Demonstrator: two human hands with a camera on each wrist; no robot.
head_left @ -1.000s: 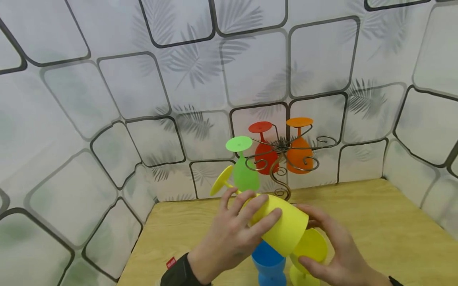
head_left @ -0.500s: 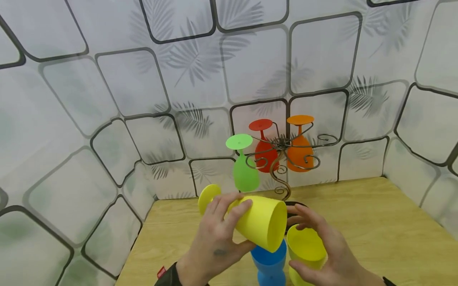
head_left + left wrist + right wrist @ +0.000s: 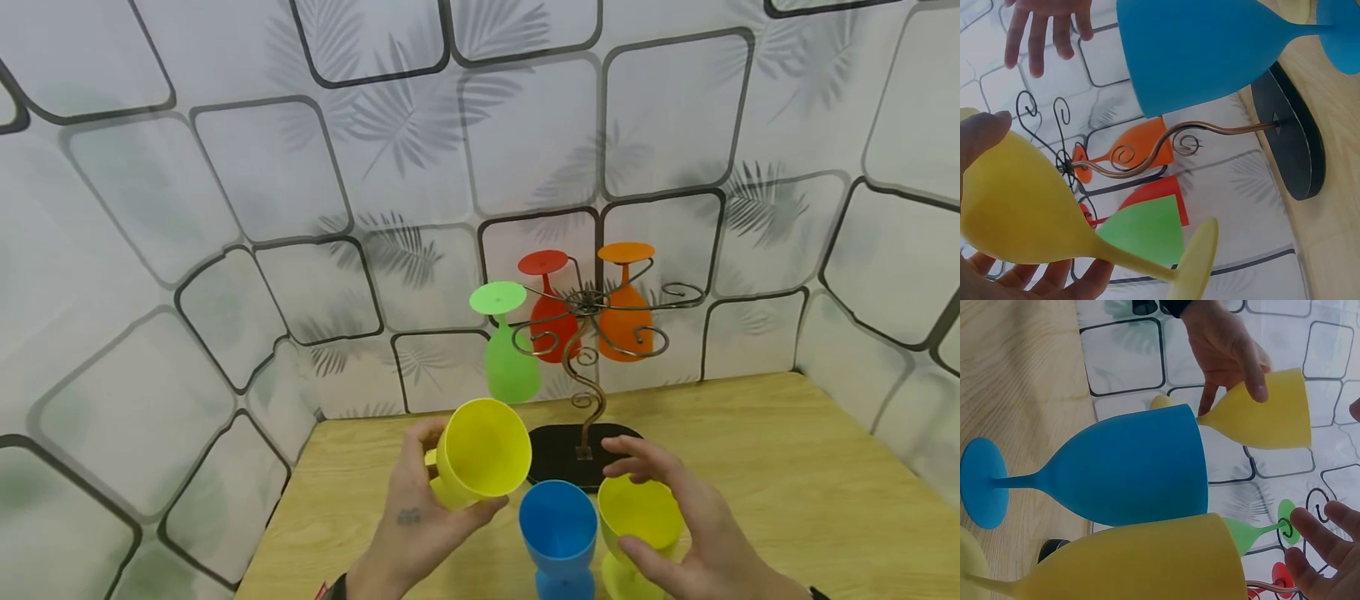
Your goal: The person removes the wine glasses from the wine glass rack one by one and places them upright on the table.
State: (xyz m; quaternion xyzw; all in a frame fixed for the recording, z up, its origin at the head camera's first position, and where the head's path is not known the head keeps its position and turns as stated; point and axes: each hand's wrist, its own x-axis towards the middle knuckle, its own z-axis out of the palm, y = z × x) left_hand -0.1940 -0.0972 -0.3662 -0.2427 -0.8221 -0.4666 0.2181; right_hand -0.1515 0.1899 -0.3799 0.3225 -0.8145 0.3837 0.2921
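Yellow cup (image 3: 486, 450) is held, tilted, in the curled left grip (image 3: 416, 512); the right grip (image 3: 697, 525), holding nothing, is spread near a second yellow cup (image 3: 636, 512) beside a blue cup (image 3: 558, 529).

This looks like a small indoor nook, more a screened-off booth than an open room: a pale wood-grain tabletop (image 3: 360, 492) with a patterned wall covering (image 3: 536, 133) (rounded dark outlines, grey leaf prints) behind it and along both sides. The scrolled metal stand (image 3: 587, 303) and yellow goblet (image 3: 483, 450) are household wares; whether it is a home, I cannot tell.
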